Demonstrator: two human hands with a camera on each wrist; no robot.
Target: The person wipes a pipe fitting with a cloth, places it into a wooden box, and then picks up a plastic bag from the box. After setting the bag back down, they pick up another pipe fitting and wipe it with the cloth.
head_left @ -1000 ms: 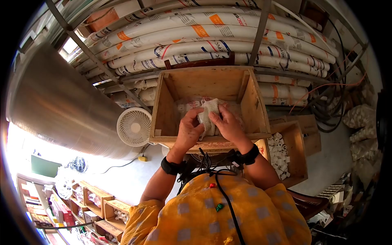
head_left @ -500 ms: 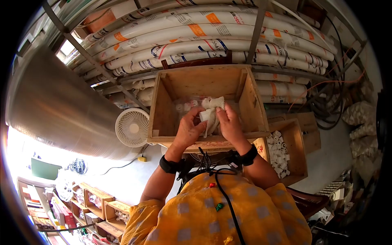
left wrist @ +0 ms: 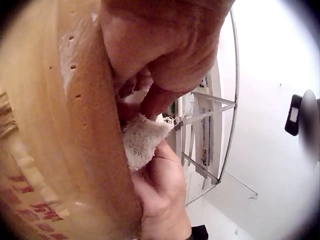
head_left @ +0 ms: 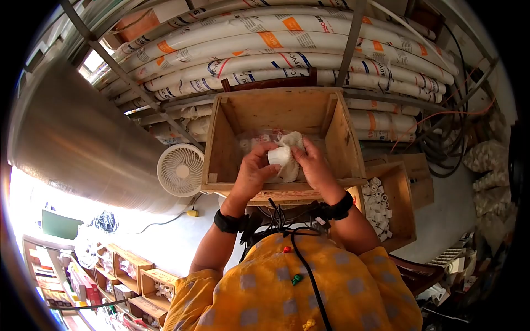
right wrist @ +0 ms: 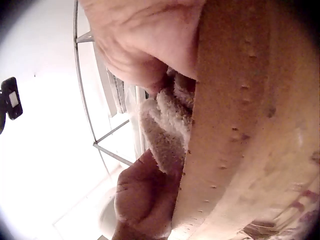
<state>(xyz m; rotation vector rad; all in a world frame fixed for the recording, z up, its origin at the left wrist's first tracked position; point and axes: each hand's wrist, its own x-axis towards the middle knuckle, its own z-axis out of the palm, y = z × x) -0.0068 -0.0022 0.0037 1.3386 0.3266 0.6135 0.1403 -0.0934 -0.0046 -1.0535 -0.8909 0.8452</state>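
- From my end, I have the left hand (head_left: 254, 172) with fingers curled and nearly closed, thumb and fingers pinching a short white fitting (head_left: 279, 155).
- I hold a pale, rough cloth (head_left: 291, 169) in the right hand (head_left: 318, 172); its fingers are bent, gripping a fold of it. I cannot tell how every finger lies beneath the cloth.
- The fitting sits between my two hands, against the cloth, its smooth side facing up on the left-hand side.
- In the left wrist view I see loose threads at the cloth's edge, and in the right wrist view its thick, bunched folds beside the wooden wall.
- Both hands are over the near side of an open wooden crate (head_left: 281, 106), just inside its near edge.
- Inside the crate, beyond my left fingers, I see clear plastic bags (head_left: 257, 140); what they contain is too small to tell.
- To the right of the crate is a lower wooden box (head_left: 401, 201) holding a pile of white fittings (head_left: 377, 212).
- To the left of the crate I see a round white fan (head_left: 181, 171).
- Behind the crate, long wrapped pipes (head_left: 314, 43) lie stacked across a metal rack (head_left: 351, 44).
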